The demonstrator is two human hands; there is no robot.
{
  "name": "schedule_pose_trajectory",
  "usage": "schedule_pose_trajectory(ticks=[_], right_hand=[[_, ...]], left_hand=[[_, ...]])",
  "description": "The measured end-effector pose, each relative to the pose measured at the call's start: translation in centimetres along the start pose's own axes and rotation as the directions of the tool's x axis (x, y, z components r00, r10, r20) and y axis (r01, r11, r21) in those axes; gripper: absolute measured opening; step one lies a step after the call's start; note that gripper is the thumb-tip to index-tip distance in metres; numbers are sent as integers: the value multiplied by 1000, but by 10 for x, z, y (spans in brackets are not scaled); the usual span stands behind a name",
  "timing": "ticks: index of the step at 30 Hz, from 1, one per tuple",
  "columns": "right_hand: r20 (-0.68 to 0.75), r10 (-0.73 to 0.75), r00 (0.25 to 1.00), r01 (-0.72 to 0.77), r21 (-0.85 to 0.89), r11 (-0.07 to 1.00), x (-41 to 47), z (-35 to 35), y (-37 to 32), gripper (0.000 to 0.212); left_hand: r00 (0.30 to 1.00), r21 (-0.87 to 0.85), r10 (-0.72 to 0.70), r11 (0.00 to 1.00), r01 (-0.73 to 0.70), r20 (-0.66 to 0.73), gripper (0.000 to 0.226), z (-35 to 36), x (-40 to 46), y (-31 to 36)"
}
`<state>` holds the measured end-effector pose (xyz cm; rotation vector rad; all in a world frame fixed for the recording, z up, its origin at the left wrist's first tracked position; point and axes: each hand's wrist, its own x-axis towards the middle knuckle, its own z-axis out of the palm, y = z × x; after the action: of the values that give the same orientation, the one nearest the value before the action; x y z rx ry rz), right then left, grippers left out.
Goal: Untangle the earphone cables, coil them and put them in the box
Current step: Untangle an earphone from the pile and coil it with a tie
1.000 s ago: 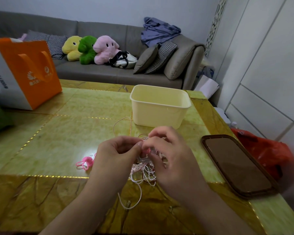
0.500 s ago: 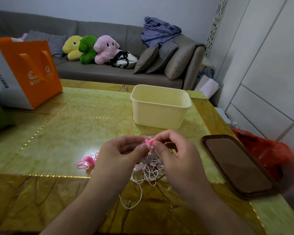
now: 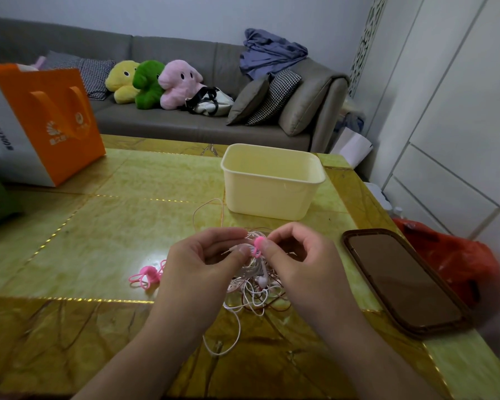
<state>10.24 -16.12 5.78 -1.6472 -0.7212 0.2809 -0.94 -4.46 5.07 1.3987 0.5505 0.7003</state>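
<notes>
Untangling step: both hands pinch at the top of the cable knot, box not yet filled.

The left hand (image 3: 202,255) and right hand (image 3: 295,255) are closed in fingertip pinches, meeting at a pink piece (image 3: 258,244) held between them; which cord the left grips cannot be told. Beneath hangs the tangle (image 3: 253,287) of white, pale pink and dark red cables, resting on the table (image 3: 98,226), one strand trailing toward the viewer. A pink tie (image 3: 146,277) lies just left. The cream box (image 3: 272,180) stands behind. Next, probably: draw one cable free without tightening loops.
</notes>
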Motion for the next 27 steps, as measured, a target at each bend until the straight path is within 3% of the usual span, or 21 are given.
schedule_pose_trajectory(ticks=[15,22,27], right_hand=[[40,43,998,-45,40,998,4,-1,4,3],[36,31,999,-33,58,998,3,2,6,12],[36,85,996,-88,77,993,7,7,13,14]], left_hand=[[997,45,70,996,-71,31,19,2,-1,-1],[980,250,195,947,-200,43,15,3,-1,0],[926,475,359,798,-370,117,19,4,-5,-2]])
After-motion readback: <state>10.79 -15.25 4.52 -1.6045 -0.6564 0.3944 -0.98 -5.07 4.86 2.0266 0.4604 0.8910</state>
